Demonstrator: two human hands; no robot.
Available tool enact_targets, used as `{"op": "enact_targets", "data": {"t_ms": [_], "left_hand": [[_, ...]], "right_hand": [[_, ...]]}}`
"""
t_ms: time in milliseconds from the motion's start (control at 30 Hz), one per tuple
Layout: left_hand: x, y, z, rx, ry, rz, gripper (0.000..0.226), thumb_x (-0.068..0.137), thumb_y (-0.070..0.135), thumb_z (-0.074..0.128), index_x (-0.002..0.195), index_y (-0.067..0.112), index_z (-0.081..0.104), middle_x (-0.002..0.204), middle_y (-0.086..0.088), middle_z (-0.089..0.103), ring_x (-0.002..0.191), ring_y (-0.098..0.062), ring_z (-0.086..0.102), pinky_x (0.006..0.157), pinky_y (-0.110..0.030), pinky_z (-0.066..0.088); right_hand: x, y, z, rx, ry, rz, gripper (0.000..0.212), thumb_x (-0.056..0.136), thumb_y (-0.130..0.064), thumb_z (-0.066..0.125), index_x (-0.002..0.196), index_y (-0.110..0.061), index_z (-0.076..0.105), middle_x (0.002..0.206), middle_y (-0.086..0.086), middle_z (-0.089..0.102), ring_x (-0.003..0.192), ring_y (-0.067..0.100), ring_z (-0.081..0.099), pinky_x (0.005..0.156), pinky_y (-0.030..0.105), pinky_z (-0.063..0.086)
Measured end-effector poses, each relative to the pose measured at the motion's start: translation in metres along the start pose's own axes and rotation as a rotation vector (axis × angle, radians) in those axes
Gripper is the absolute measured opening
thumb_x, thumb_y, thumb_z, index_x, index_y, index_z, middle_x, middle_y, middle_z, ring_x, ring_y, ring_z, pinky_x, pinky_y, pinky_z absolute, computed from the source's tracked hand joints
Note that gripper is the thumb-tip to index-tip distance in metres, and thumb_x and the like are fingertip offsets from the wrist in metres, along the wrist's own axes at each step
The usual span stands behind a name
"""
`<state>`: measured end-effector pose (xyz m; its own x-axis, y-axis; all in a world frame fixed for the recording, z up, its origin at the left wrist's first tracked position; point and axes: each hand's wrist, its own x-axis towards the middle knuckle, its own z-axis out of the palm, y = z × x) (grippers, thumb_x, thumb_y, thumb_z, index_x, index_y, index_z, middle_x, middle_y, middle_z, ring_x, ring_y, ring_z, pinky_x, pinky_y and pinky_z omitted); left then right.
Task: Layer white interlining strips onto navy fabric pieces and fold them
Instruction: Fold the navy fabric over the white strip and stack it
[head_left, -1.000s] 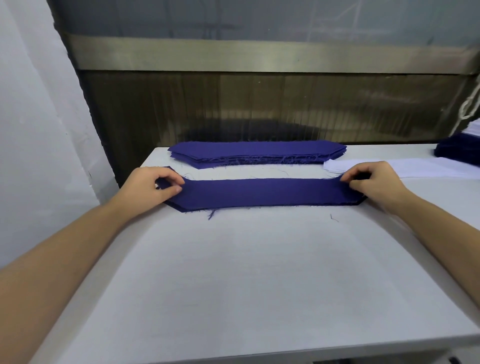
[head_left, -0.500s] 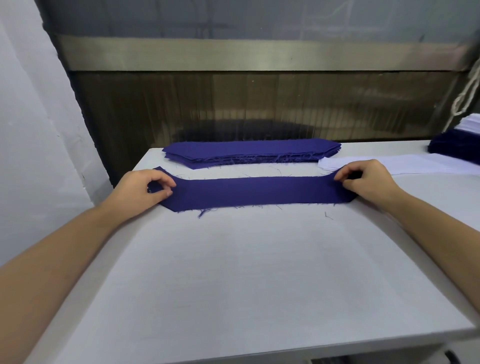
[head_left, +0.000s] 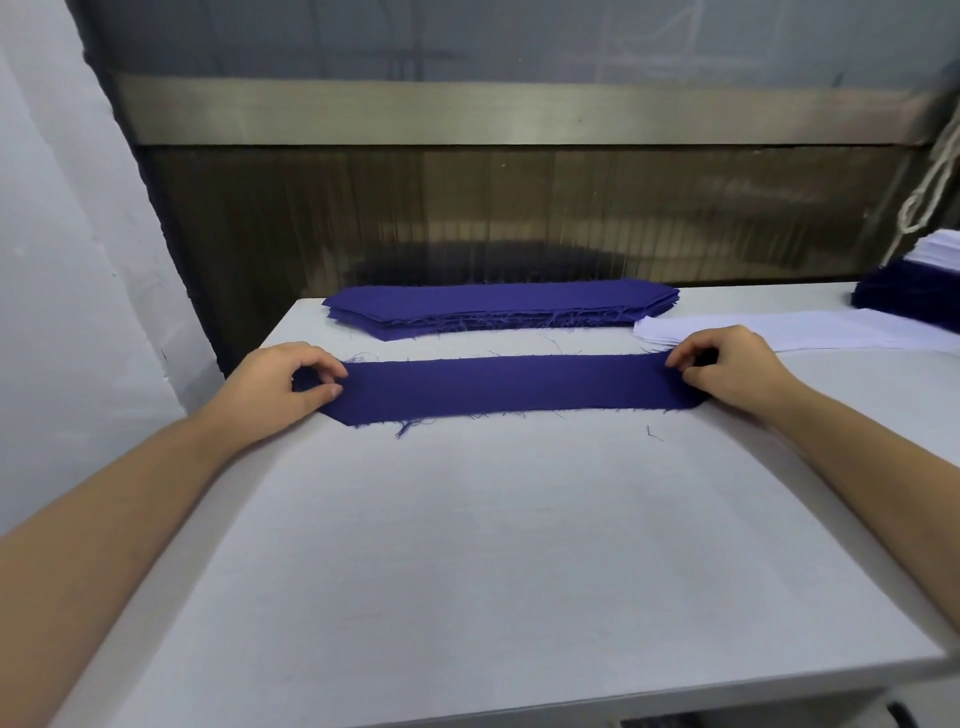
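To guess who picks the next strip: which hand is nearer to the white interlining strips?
Right. The right hand pinches the navy piece at its end beside the white strips; the left hand pinches the opposite end, far from them.

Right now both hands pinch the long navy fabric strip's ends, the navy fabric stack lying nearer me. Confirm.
Wrong: the head view shows the navy fabric stack lying beyond the long navy fabric strip; left hand and right hand do pinch its ends.
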<state>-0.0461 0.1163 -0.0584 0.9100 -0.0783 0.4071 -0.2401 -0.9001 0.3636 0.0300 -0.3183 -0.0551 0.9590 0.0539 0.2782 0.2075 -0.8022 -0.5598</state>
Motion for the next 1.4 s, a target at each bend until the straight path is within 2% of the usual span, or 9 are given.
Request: {"op": "enact_targets", "data": {"t_ms": [67,200,367,533,700,833,967,1200,1400], "left_hand": [[0.001,-0.003,0.001,0.039,0.001,-0.013,0.014,0.084,0.009,0.068,0.097,0.014,0.069,0.097,-0.003,0.065,0.091,-0.017,0.057,0.072,-0.017,0.037],[0.003,-0.004,0.003,0.136,-0.019,-0.152,0.030,0.087,0.023,0.065,0.117,0.018,0.062,0.123,-0.008,0.054,0.115,-0.025,0.047,0.098,-0.039,0.040],[0.007,-0.004,0.003,0.166,-0.089,-0.265,0.041,0.091,0.032,0.058,0.129,0.019,0.054,0.131,-0.007,0.055,0.122,-0.029,0.045,0.104,-0.045,0.037],[0.003,0.000,0.003,0.186,-0.018,-0.191,0.031,0.092,0.025,0.058,0.123,0.025,0.060,0.132,-0.002,0.047,0.125,-0.028,0.032,0.105,-0.040,0.029],[0.005,-0.006,0.002,0.094,-0.069,-0.048,0.032,0.091,-0.002,0.051,0.113,0.014,0.068,0.118,-0.007,0.059,0.111,-0.022,0.051,0.098,-0.029,0.036],[0.013,-0.011,0.004,0.125,-0.031,-0.170,0.027,0.098,0.015,0.043,0.109,0.008,0.066,0.114,-0.012,0.060,0.106,-0.025,0.052,0.092,-0.033,0.039],[0.026,-0.011,0.009,0.232,-0.086,-0.240,0.041,0.100,0.037,0.035,0.115,0.010,0.061,0.113,-0.014,0.057,0.107,-0.026,0.050,0.090,-0.037,0.040],[0.057,-0.011,0.017,0.350,-0.142,-0.291,0.031,0.096,0.040,0.046,0.113,0.017,0.058,0.115,-0.012,0.055,0.105,-0.030,0.052,0.092,-0.041,0.046],[0.082,-0.009,0.028,0.351,0.048,-0.206,0.038,0.094,0.033,0.052,0.127,0.016,0.047,0.125,-0.013,0.050,0.112,-0.031,0.049,0.087,-0.042,0.045]], "right_hand": [[0.002,0.002,0.000,-0.047,0.001,0.005,0.024,0.078,0.005,0.057,0.080,-0.017,0.068,0.081,-0.001,0.060,0.081,0.019,0.054,0.070,0.025,0.039],[0.007,0.009,0.002,-0.182,0.056,0.020,0.011,0.083,-0.016,0.064,0.092,-0.014,0.070,0.105,0.012,0.057,0.097,0.027,0.053,0.082,0.031,0.042],[0.009,0.011,0.003,-0.391,-0.020,0.146,0.034,0.089,-0.041,0.058,0.116,-0.019,0.062,0.120,0.013,0.055,0.113,0.035,0.043,0.091,0.038,0.038],[0.004,0.003,0.005,-0.390,0.074,-0.012,0.022,0.089,-0.030,0.061,0.109,-0.022,0.067,0.122,0.007,0.057,0.113,0.032,0.044,0.092,0.039,0.035],[0.000,-0.007,0.013,-0.223,-0.059,-0.125,0.019,0.091,-0.024,0.058,0.104,-0.017,0.071,0.112,0.003,0.066,0.102,0.023,0.056,0.088,0.033,0.044],[0.004,-0.013,0.020,-0.216,-0.092,-0.179,0.025,0.093,-0.023,0.056,0.113,-0.016,0.068,0.119,0.001,0.065,0.110,0.022,0.055,0.095,0.034,0.042],[0.017,-0.022,0.028,-0.291,-0.126,-0.175,0.028,0.094,-0.023,0.052,0.119,-0.018,0.064,0.123,0.003,0.062,0.112,0.024,0.054,0.093,0.033,0.042],[0.049,-0.035,0.032,-0.407,-0.103,-0.080,0.023,0.091,-0.014,0.050,0.109,-0.012,0.064,0.112,0.009,0.065,0.100,0.028,0.057,0.085,0.036,0.048],[0.087,-0.047,0.040,-0.647,0.100,-0.240,0.042,0.094,-0.013,0.049,0.136,-0.013,0.048,0.129,0.014,0.048,0.116,0.034,0.046,0.094,0.043,0.038]]}}
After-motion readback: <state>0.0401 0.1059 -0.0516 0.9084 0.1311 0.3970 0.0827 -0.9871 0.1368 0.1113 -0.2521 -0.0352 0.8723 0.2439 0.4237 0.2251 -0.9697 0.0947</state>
